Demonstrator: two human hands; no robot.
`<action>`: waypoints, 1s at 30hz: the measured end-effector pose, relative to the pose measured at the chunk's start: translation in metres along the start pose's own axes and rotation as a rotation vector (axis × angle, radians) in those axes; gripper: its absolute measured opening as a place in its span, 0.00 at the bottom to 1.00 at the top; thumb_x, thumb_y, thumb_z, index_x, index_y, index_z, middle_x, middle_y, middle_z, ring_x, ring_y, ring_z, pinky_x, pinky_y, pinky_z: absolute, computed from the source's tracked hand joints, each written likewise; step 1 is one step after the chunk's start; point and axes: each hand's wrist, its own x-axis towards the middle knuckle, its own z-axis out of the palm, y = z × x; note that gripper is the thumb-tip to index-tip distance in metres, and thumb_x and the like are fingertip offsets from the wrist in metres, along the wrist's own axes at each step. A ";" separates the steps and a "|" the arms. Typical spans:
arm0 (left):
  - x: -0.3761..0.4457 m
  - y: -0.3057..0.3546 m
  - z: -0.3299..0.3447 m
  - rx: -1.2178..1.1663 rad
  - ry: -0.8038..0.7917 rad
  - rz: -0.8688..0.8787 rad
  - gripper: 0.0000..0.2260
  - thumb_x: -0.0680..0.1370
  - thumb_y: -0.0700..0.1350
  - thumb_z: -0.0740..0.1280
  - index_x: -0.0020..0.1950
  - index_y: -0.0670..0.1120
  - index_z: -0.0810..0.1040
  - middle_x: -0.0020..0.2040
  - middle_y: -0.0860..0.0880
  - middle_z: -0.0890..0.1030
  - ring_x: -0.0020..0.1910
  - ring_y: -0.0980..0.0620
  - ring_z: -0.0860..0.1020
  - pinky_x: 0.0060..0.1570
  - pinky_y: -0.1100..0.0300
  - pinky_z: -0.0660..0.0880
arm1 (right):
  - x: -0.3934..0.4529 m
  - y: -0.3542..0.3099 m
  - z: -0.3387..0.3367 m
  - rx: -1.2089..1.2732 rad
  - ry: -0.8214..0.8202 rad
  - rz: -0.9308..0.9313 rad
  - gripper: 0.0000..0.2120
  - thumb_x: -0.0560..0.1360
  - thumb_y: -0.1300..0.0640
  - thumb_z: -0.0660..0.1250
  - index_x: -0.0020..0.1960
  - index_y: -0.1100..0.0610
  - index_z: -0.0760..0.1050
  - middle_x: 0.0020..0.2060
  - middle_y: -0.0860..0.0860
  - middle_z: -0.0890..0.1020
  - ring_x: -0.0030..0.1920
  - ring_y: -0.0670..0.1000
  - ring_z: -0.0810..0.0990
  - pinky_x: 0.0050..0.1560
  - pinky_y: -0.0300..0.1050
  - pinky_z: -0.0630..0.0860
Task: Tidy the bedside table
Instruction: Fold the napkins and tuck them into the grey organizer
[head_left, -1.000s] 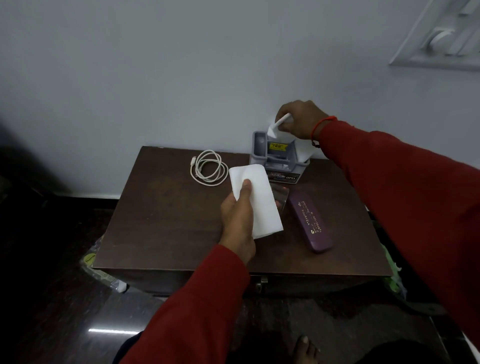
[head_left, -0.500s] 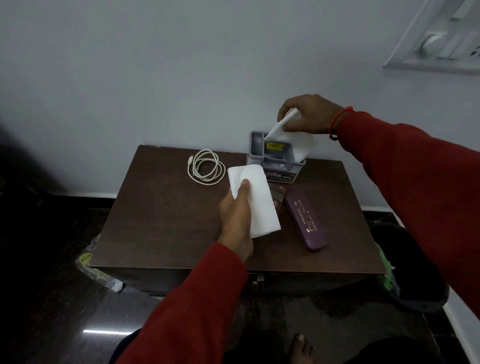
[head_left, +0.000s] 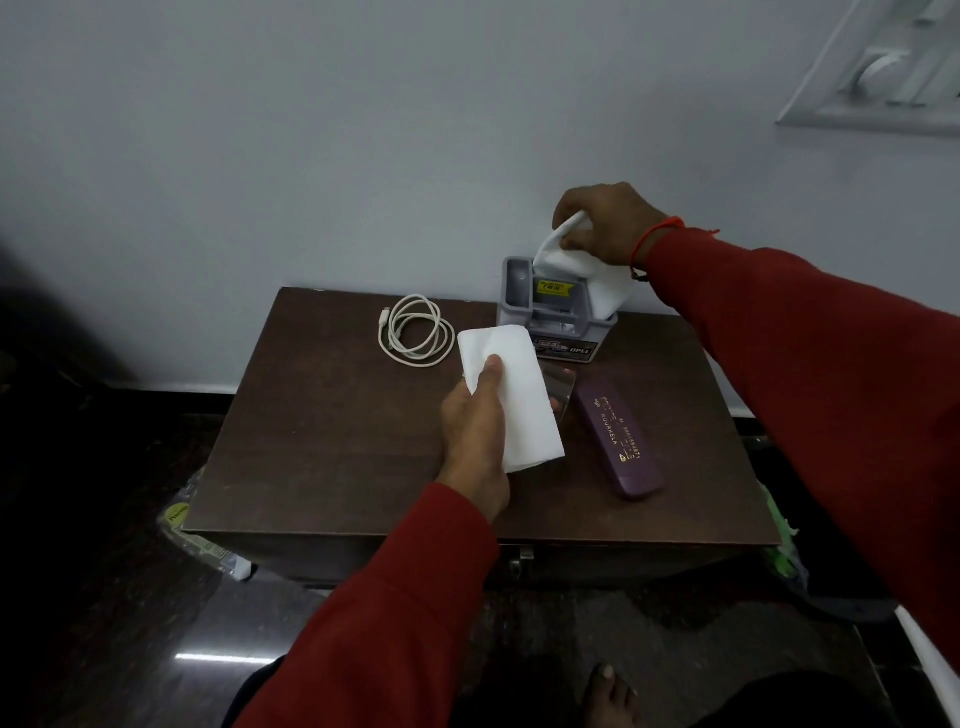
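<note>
On the dark wooden bedside table (head_left: 322, 447) stands a grey plastic organiser box (head_left: 553, 325) against the wall. My right hand (head_left: 608, 223) is above it, closed on a white tissue (head_left: 582, 275) whose lower part hangs into the box's right side. My left hand (head_left: 475, 436) hovers over the table's middle, gripping a folded white tissue (head_left: 519, 400). A coiled white cable (head_left: 415, 332) lies left of the box. A purple case (head_left: 618, 439) lies at the right, with a small shiny card (head_left: 558, 387) partly hidden behind the folded tissue.
A switch panel (head_left: 883, 73) is on the white wall at the upper right. A plastic packet (head_left: 197, 540) lies on the dark floor left of the table. A dark bin with green material (head_left: 784, 551) stands at the right. My bare foot (head_left: 610, 693) is near the bottom edge.
My right hand has lifted slightly and drawn more of the white tissue up above the grey box. My left hand keeps the folded tissue in the same place.
</note>
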 end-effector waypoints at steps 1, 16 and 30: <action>0.001 0.000 0.000 -0.005 -0.002 -0.002 0.07 0.82 0.52 0.66 0.55 0.51 0.80 0.51 0.42 0.86 0.45 0.42 0.85 0.44 0.46 0.84 | 0.001 0.000 0.000 0.010 0.019 0.012 0.13 0.73 0.58 0.72 0.57 0.54 0.78 0.58 0.56 0.80 0.59 0.57 0.77 0.55 0.46 0.72; 0.004 -0.004 0.000 0.008 -0.005 -0.010 0.09 0.82 0.51 0.67 0.60 0.50 0.79 0.51 0.42 0.86 0.45 0.42 0.86 0.44 0.46 0.84 | -0.007 -0.012 -0.024 -0.028 -0.104 -0.028 0.14 0.73 0.63 0.65 0.55 0.53 0.83 0.59 0.54 0.80 0.55 0.53 0.76 0.50 0.43 0.71; 0.006 -0.004 -0.001 0.017 -0.008 -0.010 0.10 0.82 0.51 0.66 0.62 0.50 0.78 0.53 0.43 0.86 0.51 0.41 0.85 0.53 0.40 0.82 | 0.007 -0.009 0.013 0.010 0.014 -0.019 0.14 0.74 0.65 0.65 0.58 0.56 0.80 0.59 0.58 0.80 0.62 0.59 0.75 0.63 0.48 0.70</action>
